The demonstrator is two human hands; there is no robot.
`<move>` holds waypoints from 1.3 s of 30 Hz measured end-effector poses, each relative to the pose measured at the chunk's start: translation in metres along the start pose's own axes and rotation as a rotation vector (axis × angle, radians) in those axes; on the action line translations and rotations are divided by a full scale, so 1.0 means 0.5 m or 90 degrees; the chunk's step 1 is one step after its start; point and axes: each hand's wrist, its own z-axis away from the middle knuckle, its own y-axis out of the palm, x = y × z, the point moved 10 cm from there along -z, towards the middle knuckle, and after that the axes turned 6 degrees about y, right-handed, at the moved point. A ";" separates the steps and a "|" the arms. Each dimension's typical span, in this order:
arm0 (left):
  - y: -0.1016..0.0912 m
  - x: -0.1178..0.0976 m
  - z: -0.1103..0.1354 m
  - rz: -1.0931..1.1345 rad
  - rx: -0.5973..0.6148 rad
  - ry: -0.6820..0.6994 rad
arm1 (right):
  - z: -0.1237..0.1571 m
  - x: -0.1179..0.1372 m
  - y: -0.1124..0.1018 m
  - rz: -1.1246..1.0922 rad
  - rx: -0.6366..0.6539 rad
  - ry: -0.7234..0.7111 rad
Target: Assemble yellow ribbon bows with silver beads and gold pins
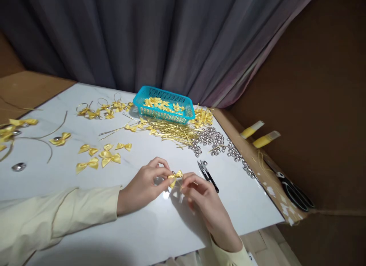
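Note:
My left hand [145, 186] and my right hand [206, 201] meet over the white table [128, 235], near its front edge. Between their pinched fingertips is a small yellow ribbon bow [175, 177] with a silver bead against it. Both hands have their fingers closed on the bow, the left from the left side, the right from the right. Black thread snips [207, 175] lie just right of my right hand. Loose yellow bows [98, 155] lie left of my left hand.
A teal basket [164, 110] of yellow bows stands at the back. In front of it lie gold wires [168, 130] and a heap of silver beads [213, 138]. Bows with wire loops [100, 109] sit at the far left. Black scissors [294, 191] and two glue sticks [259, 134] lie on the cardboard at right.

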 end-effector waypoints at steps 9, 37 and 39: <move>0.001 0.028 0.000 0.026 -0.014 -0.064 | 0.008 -0.018 0.037 -0.101 0.096 0.023; -0.012 -0.018 -0.001 -0.085 -0.034 0.031 | 0.006 0.005 0.040 0.272 -0.082 -0.101; -0.009 -0.007 -0.001 -0.025 -0.021 -0.017 | 0.002 -0.004 0.038 0.214 -0.057 -0.049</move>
